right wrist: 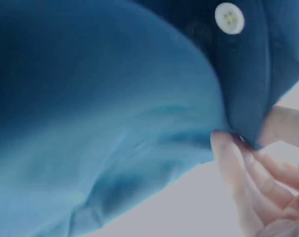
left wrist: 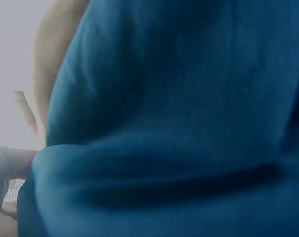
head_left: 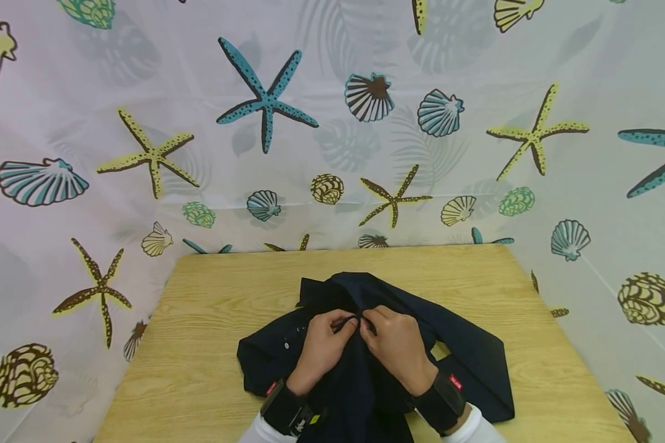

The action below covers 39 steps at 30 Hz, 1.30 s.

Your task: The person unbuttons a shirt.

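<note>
Two white sleeves [head_left: 473, 431] and two black wrist bands [head_left: 440, 403] reach over the near side of one dark navy garment [head_left: 471, 344]. At its middle, left hand [head_left: 322, 347] and right hand [head_left: 396, 344] each pinch its cloth in a fingertip grip. Its folds block much of the left wrist view. Rumpled, showing one distinct white button [right wrist: 229, 19] from the right wrist, it lies on one wooden desk [head_left: 199, 320], shell-printed fabric [head_left: 332, 49] behind it.

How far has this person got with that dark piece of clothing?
Probably not far. Done: the dark garment is on the wooden table. In hand: the left hand and right hand pinch it close together, perhaps working at a fastening. Remaining: it lies rumpled, so any smoothing or folding looks undone; whether the white button is fastened, I can't tell.
</note>
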### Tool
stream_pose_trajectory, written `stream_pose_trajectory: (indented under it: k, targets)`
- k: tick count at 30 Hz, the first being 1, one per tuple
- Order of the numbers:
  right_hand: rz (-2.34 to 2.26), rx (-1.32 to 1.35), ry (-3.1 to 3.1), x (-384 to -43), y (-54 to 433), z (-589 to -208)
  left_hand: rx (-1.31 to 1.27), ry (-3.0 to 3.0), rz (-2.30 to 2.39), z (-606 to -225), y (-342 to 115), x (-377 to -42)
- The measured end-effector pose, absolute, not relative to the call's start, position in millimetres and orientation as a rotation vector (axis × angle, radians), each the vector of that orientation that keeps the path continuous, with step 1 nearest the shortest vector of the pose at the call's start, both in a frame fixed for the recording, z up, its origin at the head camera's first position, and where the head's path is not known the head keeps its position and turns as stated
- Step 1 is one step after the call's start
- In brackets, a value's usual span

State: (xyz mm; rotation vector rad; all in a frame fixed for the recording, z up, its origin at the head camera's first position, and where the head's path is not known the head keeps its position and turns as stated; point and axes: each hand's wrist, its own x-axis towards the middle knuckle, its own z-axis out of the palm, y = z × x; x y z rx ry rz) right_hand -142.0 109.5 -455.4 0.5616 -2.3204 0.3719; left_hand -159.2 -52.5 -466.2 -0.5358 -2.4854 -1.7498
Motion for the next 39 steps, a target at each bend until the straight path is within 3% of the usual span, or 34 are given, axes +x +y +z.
stream_pose_trajectory:
  k: [15,31,39]
  targets:
    - [0.379,0.584,-2.272,-145.6,112.5,-472.2,-0.588,-2.587,-1.613,-476.0,-48.6,-159.3]
    - [1.283,0.484,-2.43,-147.5,119.6,-469.2,-0.537,-2.373,-1.359,-483.2,-38.1,-148.1]
    - [0.744,0.532,-2.366,-150.0,116.6,-471.6,-0.524,-2.396,-1.329,-483.5,-37.2,-149.0]
